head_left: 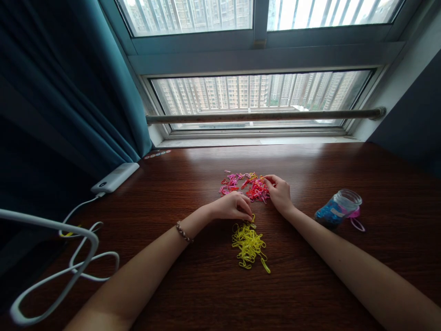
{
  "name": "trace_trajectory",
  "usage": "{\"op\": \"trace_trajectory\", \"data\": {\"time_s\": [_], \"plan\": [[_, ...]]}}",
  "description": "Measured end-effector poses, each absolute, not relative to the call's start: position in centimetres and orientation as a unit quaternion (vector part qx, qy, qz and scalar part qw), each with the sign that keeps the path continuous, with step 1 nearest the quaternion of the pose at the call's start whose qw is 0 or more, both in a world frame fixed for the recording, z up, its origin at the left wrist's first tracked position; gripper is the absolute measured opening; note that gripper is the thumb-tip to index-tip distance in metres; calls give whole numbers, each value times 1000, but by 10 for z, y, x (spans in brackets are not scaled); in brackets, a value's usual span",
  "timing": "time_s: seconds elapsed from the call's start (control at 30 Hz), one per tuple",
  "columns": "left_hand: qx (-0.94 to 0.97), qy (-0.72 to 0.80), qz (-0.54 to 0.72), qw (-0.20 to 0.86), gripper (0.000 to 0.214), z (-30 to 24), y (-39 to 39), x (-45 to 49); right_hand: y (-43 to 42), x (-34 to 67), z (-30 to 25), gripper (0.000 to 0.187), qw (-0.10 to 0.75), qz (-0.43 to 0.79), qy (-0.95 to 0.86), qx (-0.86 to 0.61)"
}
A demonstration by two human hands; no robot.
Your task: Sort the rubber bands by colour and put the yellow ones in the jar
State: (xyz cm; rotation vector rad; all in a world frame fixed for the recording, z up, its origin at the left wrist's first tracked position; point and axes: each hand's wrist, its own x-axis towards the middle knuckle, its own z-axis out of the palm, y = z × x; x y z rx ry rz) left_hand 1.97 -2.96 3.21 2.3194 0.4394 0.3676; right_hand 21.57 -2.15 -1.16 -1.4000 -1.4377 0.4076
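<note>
A pile of yellow rubber bands (248,246) lies on the table in front of me. Beyond it is a mixed heap of pink and red rubber bands (257,189), with a few yellow and orange ones at its far edge. My left hand (233,205) hangs between the two piles, its fingers pinched on a yellow rubber band (253,217) at the top of the yellow pile. At the right edge of the mixed heap, my right hand (279,194) has thumb and forefinger pinched together on a small band, mostly hidden by the fingertips.
A clear jar (336,209) with blue contents and a pink loop stands to the right of my right forearm. On the left lie a white power bank (115,177) and a looped white cable (82,248). A blue curtain (113,92) and a window with a rail (255,117) border the dark wooden table (193,294).
</note>
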Motion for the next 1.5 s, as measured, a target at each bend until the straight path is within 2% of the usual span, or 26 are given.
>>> {"op": "trace_trajectory", "data": {"time_s": [0.13,0.27,0.33,0.47,0.57,0.67,0.77,0.97,1.07,1.5], "plan": [[905,219,197,308,21,30,-23,15,-23,216,-10,27,512,158,-608,-586],[884,306,319,152,21,20,-7,5,-32,209,-1,23,511,145,-632,-564],[875,341,336,70,21,15,0,1,-41,202,7,18,505,146,-683,-508],[884,378,274,-4,37,8,6,2,-67,185,21,11,409,122,-847,-317],[901,382,206,1,45,4,10,7,-81,175,23,7,314,68,-925,-205],[898,404,173,14,47,1,13,9,-87,172,20,13,280,21,-946,-161],[890,418,178,26,48,0,14,7,-83,177,19,20,313,11,-929,-195],[856,448,250,59,41,-1,14,2,-61,191,16,31,424,22,-801,-421],[844,456,277,64,35,-2,16,1,-51,194,11,32,462,56,-743,-482],[852,467,235,9,29,-8,20,-1,-42,198,4,31,485,102,-681,-540]]}}
